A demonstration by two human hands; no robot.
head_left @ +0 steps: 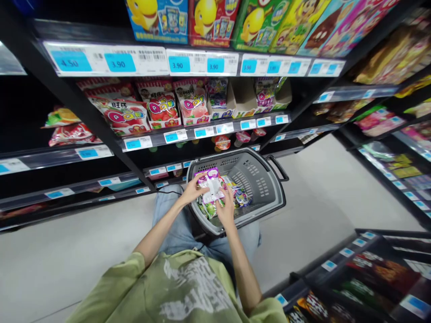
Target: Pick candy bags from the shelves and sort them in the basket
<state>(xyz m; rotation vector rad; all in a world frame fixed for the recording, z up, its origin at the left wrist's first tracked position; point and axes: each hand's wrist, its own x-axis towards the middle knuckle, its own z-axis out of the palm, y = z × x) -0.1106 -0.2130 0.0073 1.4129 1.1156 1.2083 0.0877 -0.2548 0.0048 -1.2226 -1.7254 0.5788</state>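
A grey shopping basket stands on the floor in front of my knees. Inside it lie several bright snack packets. My left hand and my right hand both grip a purple and white snack packet over the basket's near left corner. Left-hand fingers curl over the packet's top left edge. The right hand holds its lower right side. A green packet lies just below the one I hold.
Black shelves with blue price tags stand ahead, stocked with red and pink candy bags and cartoon boxes. More shelves run along the right side and the lower right. Pale floor lies around the basket.
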